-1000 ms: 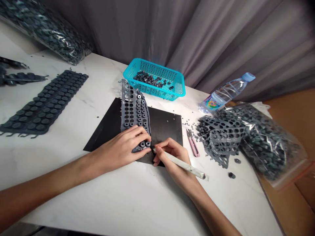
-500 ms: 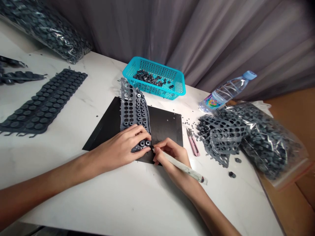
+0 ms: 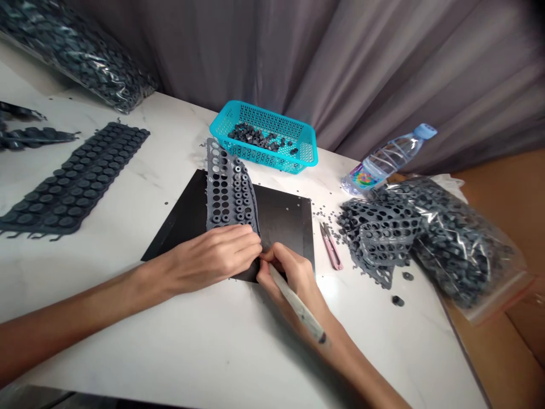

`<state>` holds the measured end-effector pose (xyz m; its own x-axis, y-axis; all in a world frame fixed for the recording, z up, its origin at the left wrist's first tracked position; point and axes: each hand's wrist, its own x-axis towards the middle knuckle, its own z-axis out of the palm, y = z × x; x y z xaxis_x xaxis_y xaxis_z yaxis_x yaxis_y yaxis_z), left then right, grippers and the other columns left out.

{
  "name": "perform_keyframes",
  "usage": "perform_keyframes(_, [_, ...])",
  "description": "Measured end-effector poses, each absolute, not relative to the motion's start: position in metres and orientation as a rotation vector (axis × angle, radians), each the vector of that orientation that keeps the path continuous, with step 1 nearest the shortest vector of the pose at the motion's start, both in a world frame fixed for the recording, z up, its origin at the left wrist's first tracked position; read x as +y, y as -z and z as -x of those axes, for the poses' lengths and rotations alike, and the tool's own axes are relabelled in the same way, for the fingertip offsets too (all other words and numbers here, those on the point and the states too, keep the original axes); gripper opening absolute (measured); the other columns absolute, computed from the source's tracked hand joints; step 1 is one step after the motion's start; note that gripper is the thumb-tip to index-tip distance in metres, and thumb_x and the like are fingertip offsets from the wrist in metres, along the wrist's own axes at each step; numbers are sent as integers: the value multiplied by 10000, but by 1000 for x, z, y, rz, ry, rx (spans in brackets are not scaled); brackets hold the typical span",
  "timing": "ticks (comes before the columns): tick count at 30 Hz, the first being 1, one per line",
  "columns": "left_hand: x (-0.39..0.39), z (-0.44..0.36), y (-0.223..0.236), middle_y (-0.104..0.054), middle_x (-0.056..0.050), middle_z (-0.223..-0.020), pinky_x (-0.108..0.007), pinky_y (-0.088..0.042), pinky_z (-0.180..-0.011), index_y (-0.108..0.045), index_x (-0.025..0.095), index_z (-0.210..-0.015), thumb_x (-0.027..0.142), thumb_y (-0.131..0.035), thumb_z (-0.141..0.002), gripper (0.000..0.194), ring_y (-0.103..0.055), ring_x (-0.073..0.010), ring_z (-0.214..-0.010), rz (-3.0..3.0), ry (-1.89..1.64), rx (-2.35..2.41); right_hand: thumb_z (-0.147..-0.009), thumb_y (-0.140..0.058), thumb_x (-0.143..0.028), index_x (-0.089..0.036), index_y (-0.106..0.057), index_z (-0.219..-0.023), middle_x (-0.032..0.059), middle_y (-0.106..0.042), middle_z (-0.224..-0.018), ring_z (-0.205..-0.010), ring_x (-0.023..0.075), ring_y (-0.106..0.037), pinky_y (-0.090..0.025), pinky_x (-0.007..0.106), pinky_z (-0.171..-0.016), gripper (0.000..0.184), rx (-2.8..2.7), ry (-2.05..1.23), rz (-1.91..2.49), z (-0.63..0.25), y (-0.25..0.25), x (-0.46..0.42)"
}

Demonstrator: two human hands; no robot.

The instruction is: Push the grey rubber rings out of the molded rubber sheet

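Perforated grey strip (image 3: 231, 199) lies on the black mat (image 3: 283, 215), mid-worktop (image 3: 204, 341), running toward the far edge. Left hand (image 3: 219, 251): fingers together, bent over the strip's near end; can't tell whether they grip. Right hand (image 3: 294, 274): fingers pinched around a pale-handled tool (image 3: 299, 307). Risk: strip shifts, tool could skid into left fingers. Tool tip hidden; bag (image 3: 87, 59) at far edge, left, partly cut off.

Looking forward and down from just one head-worn cam, pretty close over the tabletop (image 3: 204, 341), out to the curtain (image 3: 196, 57) behind.
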<state>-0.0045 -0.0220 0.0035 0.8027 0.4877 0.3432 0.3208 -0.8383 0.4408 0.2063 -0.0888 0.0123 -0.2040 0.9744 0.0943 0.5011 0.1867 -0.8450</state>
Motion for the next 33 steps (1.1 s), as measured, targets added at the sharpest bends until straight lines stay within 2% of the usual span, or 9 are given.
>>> perform_keyframes(3, [-14,9,-20,-749,-50,-996,-308,-585,-918,-710,185,-991,298,-603,-1067,173,-700,-194,-957,-2126,-948,918,-952,-578,-192,-238,-506,-786,-15,-552,-717,-615,143,-474,-373,264,-585,187,-1731,-944,1445,-205,-12,-90])
perform_keyframes(5, [-7,14,-32,-758,-40,-1016,-295,-595,-937,-725,187,-1007,377,-689,-1017,194,-716,-195,-992,-1832,-1051,1056,-971,-596,-237,-230,-541,-814,-14,-586,-727,-612,137,-505,-388,254,-573,166,-1649,-1032,1453,-207,-9,-90])
perform_keyframes(9, [-1,22,-35,-790,-51,-1036,-326,-626,-943,-767,191,-1027,428,-757,-956,248,-751,-215,-1011,-1593,-795,956,-1015,-641,-382,-215,-590,-902,-17,-632,-669,-541,137,-577,-462,246,-524,208,-1379,-1279,1342,-216,0,-89])
perform_keyframes(12, [-3,22,-27,-801,-74,-1105,-356,-629,-959,-778,200,-1089,421,-773,-948,262,-762,-219,-1020,-1493,-675,901,-1007,-686,-430,-204,-614,-925,-10,-652,-688,-523,134,-607,-514,247,-508,251,-1268,-1312,1266,-222,1,-86])
perform_keyframes(18, [-7,21,-20,-812,-81,-1072,-375,-612,-998,-771,206,-1144,404,-707,-1007,249,-773,-199,-980,-1396,-591,879,-993,-721,-460,-203,-634,-917,10,-660,-724,-569,151,-638,-549,254,-501,282,-1280,-1281,1294,-226,-7,-86])
perform_keyframes(24, [-8,21,-20,-822,-106,-1113,-447,-598,-1054,-784,217,-1211,451,-682,-1021,319,-781,-242,-1050,-1365,-514,817,-1027,-684,-451,-210,-646,-970,3,-661,-714,-597,163,-658,-553,264,-555,250,-1395,-1268,1332,-229,-3,-89])
perform_keyframes(33, [-10,20,-15,-818,-118,-1208,-406,-605,-1061,-798,246,-1261,443,-713,-1012,328,-794,-240,-1094,-1198,-421,738,-1038,-672,-423,-211,-638,-977,4,-663,-748,-612,159,-653,-553,258,-548,223,-1395,-1249,1337,-231,-1,-87])
